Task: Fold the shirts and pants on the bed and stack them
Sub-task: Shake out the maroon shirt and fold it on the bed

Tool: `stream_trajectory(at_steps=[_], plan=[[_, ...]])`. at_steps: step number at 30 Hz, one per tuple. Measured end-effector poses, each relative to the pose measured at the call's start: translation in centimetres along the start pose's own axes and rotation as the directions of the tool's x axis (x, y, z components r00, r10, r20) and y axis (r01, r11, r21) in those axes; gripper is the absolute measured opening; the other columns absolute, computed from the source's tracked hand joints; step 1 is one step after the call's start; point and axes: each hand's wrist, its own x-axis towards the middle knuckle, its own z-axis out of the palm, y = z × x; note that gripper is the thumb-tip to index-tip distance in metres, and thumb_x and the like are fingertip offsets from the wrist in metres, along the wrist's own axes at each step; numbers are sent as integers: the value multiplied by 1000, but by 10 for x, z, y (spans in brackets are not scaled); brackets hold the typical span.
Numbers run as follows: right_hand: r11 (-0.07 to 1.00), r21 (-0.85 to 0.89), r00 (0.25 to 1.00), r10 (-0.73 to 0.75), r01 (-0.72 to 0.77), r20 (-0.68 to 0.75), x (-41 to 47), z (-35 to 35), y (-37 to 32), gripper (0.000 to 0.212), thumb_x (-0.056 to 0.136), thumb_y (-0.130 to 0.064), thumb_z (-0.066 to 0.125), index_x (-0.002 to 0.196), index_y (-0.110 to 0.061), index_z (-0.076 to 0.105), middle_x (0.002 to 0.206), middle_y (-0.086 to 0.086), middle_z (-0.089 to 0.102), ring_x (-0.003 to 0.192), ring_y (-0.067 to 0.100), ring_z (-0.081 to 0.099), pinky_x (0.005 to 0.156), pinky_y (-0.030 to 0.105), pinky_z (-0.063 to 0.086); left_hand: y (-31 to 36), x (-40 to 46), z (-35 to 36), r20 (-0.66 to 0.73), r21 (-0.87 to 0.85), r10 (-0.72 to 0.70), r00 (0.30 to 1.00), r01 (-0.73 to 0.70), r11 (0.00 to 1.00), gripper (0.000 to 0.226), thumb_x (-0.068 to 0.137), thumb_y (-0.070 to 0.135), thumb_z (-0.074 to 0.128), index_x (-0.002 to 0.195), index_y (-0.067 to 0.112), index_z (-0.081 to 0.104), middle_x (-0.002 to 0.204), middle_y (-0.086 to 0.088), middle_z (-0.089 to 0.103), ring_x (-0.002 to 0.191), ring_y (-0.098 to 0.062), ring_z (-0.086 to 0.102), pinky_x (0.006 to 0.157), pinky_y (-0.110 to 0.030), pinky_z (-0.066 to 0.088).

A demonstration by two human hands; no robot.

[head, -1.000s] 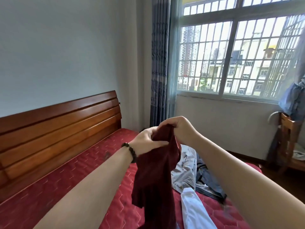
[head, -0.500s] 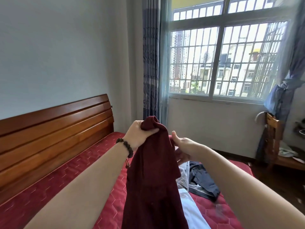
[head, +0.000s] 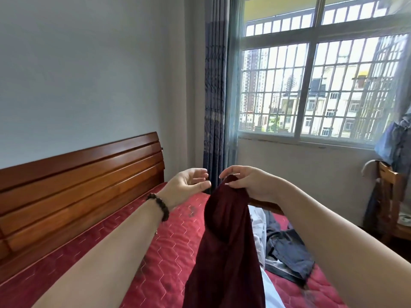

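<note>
The right hand (head: 249, 185) pinches the top edge of the maroon garment (head: 224, 247) between thumb and fingers; the cloth hangs down from that grip, raised above the bed (head: 169, 247). The left hand (head: 186, 185) is open, fingers relaxed, just beside the garment's top edge and holding nothing.

Status: no folded item and no stack is visible. On the bed, beyond the hanging maroon garment, lie a white garment (head: 259, 221) and a dark grey garment (head: 287, 252), both crumpled and unfolded.

Assessment: the task appears to be at an early stage. The maroon garment is not yet laid flat or folded. Remaining: fold it, fold the two items on the bed, then stack all.
</note>
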Motion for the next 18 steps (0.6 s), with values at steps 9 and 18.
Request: stream_trajectory(at_steps=[9,18], plan=[[935,-355,1000,11,-10,2,-15,1,-31,33,87,0,61,114,-18,60,93,12,66,82,30,59,79,45,49,-12,16,34,143,131,-53,988,34,991,14,83,0,66,96,-5,68,99,-24,70,87,-22,65,90,-44,52],[413,-892,853,-382,-187,-355,-28,-23,-18,17,78,-5,55,85,-12,69,74,0,59,70,17,50,59,24,35,23,28,26,-309,418,209,928,-65,906,11,88,10,54,78,13,58,55,6,52,43,-1,44,44,-12,34]])
